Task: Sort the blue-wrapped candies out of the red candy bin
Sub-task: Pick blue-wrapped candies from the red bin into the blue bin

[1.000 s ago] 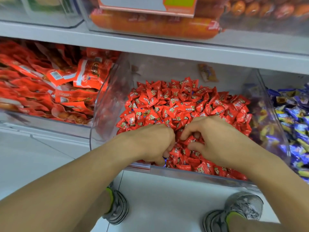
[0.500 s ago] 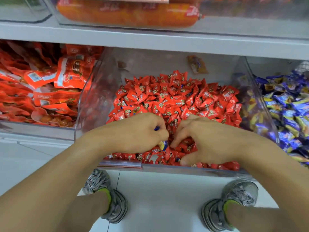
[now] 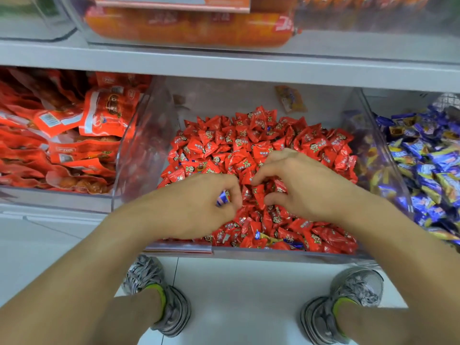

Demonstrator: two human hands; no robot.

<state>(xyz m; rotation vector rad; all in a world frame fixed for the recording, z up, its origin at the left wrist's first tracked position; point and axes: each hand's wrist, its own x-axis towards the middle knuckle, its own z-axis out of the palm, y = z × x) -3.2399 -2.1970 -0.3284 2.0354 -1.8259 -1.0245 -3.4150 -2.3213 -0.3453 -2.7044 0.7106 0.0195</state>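
A clear plastic bin point(image 3: 286, 255) on the lower shelf holds a heap of red-wrapped candies point(image 3: 249, 145). My left hand point(image 3: 199, 202) hovers over the bin's front left, its fingers curled round a blue-wrapped candy point(image 3: 222, 199). Beside it, my right hand point(image 3: 298, 185) rests among the red candies with thumb and fingers curled, nothing clearly held. More blue wrappers point(image 3: 273, 239) lie among the red ones near the front wall. A small blue speck point(image 3: 268, 129) shows further back.
A bin of blue and yellow candies point(image 3: 428, 165) stands to the right. Red snack packets point(image 3: 64, 145) fill the bin on the left. A shelf edge point(image 3: 224, 68) runs overhead with orange sausages point(image 3: 189, 28) above. My shoes point(image 3: 161, 295) stand on white floor tiles below.
My left hand has lifted out of the red heap with a blue candy in its fingers. My right hand has shifted back and its fingers have spread a little.
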